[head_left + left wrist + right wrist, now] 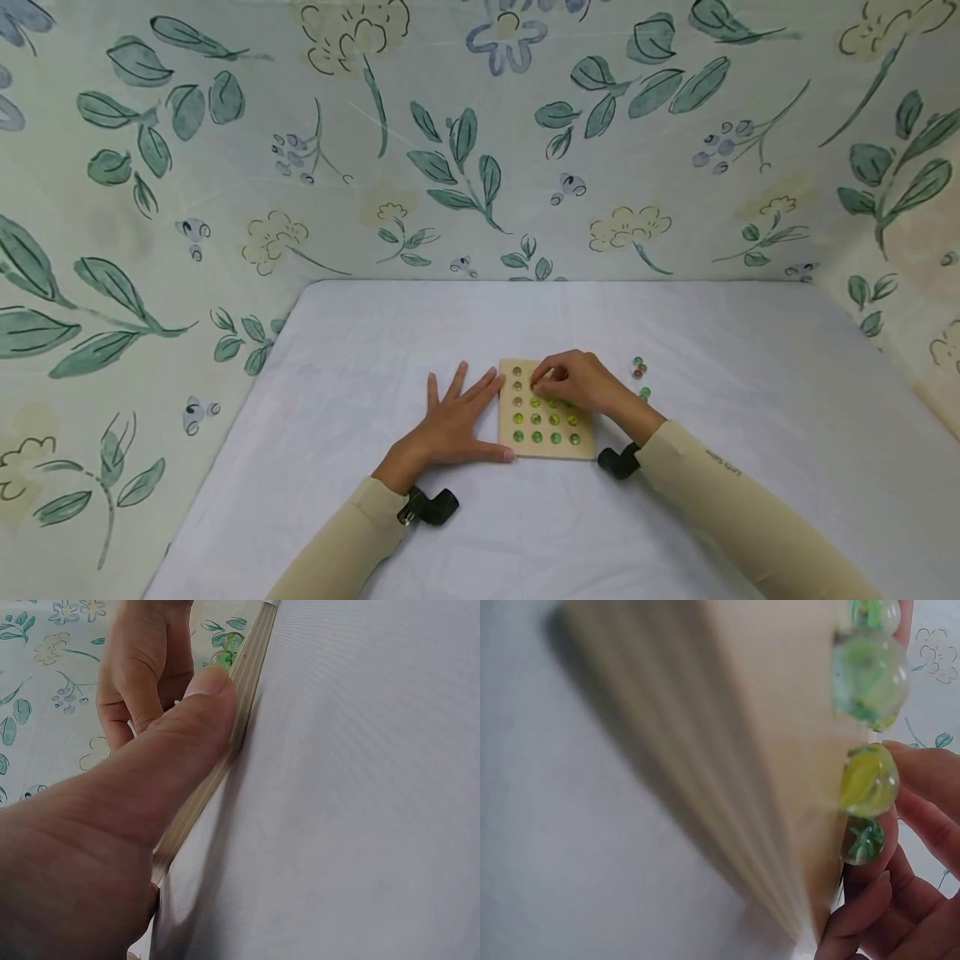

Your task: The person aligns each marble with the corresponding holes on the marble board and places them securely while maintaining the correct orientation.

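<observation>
The wooden board [557, 451] lies flat near the middle of the table, with white cloth stretching away from its far edge to the table's back edge and widely to either side. Your left hand [452, 423] is spread wide and grips nothing; its fingertips touch the board's left edge and its thumb lies at the near-left corner. Your right hand [581, 382] is over the far part, thumb and forefinger closed in a pinch on what looks like a marble, mostly hidden by the fingertips. Marbles [536, 437] sit in rows on the board; a few loose marbles [638, 362] lie beyond its right edge, near your right forearm.

The white tablecloth [405, 333] is lightly creased, and leaf-and-flower fabric [465, 192] rises behind and at both sides. Your right sleeve [738, 500] carries small dark lettering, too tiny to read.
</observation>
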A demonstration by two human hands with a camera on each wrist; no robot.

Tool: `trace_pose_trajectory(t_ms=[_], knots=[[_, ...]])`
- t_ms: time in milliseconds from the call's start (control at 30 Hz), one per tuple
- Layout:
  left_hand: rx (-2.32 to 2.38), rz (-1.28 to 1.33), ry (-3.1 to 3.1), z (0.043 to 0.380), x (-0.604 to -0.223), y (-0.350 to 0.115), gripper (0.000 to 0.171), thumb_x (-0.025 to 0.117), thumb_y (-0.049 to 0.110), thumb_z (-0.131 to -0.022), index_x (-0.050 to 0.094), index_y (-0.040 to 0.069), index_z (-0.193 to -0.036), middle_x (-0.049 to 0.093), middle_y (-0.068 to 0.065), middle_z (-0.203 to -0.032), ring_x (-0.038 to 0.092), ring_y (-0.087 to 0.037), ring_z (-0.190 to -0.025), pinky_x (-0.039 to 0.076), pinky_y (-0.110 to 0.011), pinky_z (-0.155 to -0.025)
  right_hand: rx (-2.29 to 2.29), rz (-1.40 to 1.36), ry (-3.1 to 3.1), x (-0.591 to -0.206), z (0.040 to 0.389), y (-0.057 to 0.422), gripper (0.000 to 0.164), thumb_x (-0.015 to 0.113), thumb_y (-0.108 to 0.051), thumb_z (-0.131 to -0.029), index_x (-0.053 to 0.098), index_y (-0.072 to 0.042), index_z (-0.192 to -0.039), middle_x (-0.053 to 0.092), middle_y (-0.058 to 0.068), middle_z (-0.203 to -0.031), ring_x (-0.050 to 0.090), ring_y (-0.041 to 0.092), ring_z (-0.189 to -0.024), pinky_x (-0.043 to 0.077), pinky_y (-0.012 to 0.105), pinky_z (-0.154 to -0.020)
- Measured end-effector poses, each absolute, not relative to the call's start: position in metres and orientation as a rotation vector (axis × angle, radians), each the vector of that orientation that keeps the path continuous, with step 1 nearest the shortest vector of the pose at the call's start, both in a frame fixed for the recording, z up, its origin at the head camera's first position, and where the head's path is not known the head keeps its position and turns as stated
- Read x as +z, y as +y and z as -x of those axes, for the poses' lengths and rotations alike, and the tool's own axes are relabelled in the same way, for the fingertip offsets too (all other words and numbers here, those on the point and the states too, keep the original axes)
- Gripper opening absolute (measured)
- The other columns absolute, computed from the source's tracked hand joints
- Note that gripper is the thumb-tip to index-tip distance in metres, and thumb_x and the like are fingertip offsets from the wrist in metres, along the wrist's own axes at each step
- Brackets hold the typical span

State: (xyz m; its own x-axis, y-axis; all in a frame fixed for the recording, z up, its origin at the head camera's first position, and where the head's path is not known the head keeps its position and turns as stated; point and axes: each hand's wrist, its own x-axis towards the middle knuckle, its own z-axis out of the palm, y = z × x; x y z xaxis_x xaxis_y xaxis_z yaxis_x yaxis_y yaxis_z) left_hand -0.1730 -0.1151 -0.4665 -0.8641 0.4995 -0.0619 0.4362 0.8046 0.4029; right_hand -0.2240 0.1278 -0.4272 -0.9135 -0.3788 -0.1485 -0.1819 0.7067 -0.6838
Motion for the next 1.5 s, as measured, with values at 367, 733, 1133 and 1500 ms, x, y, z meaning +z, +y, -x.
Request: trace_pose_trajectory(t_ms=[367,733,1133,1500], knots=[[0.570,-0.729,2.823,0.172,-0.466,-0.115,0.113,0.058,0.083,-0.067,0.012,0.030,-0.156,0.010,0.009,-0.161,-0.010,-0.032,-0.147,-0.016,-0.067,-0.105,-1.024,0.431,2.651,-0.426,0.223,0.129,0.013,0.073,-0.022,-0.087,0.075,-0.018,-0.100,0.061,0.002,-0.076,0.053,0.017,-0.065,0.045,0.029,-0.057],[0.561,-0.727,2.819,0.172,-0.468,-0.114,0.113,0.057,0.084,-0.068,0.011,0.031,-0.156,0.009,0.009,-0.161,-0.012,-0.031,-0.146,-0.016,-0.067,-0.105,-1.026,0.433,2.644,-0.424,0.223,0.135,0.014,0.070,-0.016,-0.089,0.074,-0.017,-0.102,0.062,0.002,-0.079,0.053,0.018,-0.068,0.046,0.029,-0.059],[0.555,-0.709,2.827,0.171,-0.464,-0.113,0.114,0.060,0.082,-0.068,0.012,0.030,-0.156,0.009,0.009,-0.161,-0.011,-0.031,-0.147,-0.016,-0.067,-0.105,-1.013,0.430,2.732,-0.413,0.226,0.162,0.016,0.071,-0.019,-0.089,0.075,-0.016,-0.104,0.063,0.003,-0.083,0.052,0.020,-0.074,0.044,0.030,-0.058],[0.575,-0.730,2.849,0.171,-0.466,-0.112,0.114,0.061,0.082,-0.067,0.014,0.028,-0.156,0.011,0.007,-0.161,-0.009,-0.033,-0.147,-0.016,-0.068,-0.104,-0.977,0.299,2.779,-0.408,0.223,0.187,0.020,0.070,-0.023,-0.089,0.073,-0.017,-0.107,0.061,0.006,-0.087,0.052,0.023,-0.076,0.045,0.031,-0.057]])
